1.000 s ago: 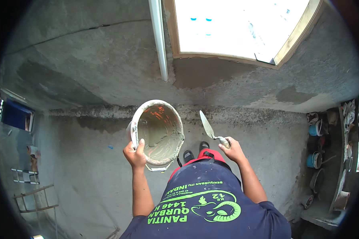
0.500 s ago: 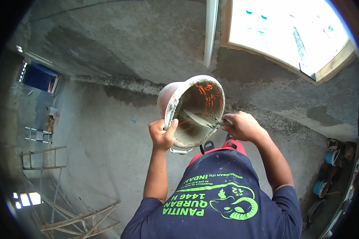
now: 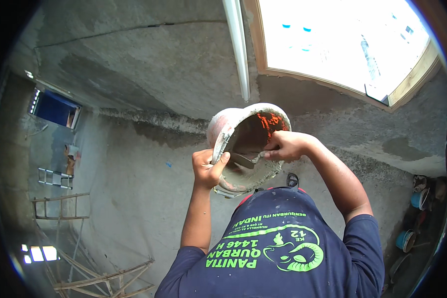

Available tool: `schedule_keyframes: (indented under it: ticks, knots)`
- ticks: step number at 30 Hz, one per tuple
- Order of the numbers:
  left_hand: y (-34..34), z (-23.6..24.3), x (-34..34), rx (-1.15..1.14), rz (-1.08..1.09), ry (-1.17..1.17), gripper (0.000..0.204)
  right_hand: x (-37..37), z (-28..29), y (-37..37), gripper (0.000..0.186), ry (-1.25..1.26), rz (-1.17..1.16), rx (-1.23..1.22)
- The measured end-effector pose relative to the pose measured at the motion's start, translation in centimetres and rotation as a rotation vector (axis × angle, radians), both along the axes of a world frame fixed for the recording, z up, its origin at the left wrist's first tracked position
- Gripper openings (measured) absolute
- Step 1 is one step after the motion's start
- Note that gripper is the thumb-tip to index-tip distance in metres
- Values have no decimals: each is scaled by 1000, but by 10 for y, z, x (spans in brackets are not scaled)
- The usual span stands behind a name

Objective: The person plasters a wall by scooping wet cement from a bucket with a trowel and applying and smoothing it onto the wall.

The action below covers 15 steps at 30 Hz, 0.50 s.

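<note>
A mortar-crusted bucket (image 3: pixel 221 124) is tilted in front of me, its mouth facing up toward me. Grey mortar coats the inside, with orange showing through on the far right wall. My left hand (image 3: pixel 209 169) grips the bucket's rim at its left side, thumb over the edge. My right hand (image 3: pixel 286 146) reaches into the mouth, closed around the handle of a trowel (image 3: pixel 243 160). The blade lies inside the bucket, against or close to the lower wall; its contact with the mortar cannot be made out.
A bright wood-framed window (image 3: pixel 333 44) opens at upper right, beside a white pipe (image 3: pixel 237 49) on the plastered wall. Wooden trestle scaffolding (image 3: pixel 104 277) stands at lower left, a ladder (image 3: pixel 55 178) above it. Several buckets, one a blue bucket (image 3: pixel 405 240), line the right side.
My right hand has moved from the bucket's right rim into its mouth, taking the trowel deeper inside. The bucket sits slightly lower and further right in view, still held by my left hand.
</note>
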<state>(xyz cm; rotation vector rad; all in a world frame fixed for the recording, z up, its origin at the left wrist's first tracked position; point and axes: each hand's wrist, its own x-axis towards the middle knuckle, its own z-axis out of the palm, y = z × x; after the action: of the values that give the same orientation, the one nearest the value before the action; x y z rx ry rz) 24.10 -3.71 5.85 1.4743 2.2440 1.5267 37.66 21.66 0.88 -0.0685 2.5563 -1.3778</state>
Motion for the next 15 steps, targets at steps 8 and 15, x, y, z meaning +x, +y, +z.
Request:
schedule_keyframes:
  ticks: [8, 15]
  knots:
    - [13, 11, 7, 5, 49, -210, 39, 93, -55, 5, 48, -386, -158, -1177]
    - [18, 10, 14, 66, 195, -349, 44, 145, -44, -5, 49, -203, -313, -872]
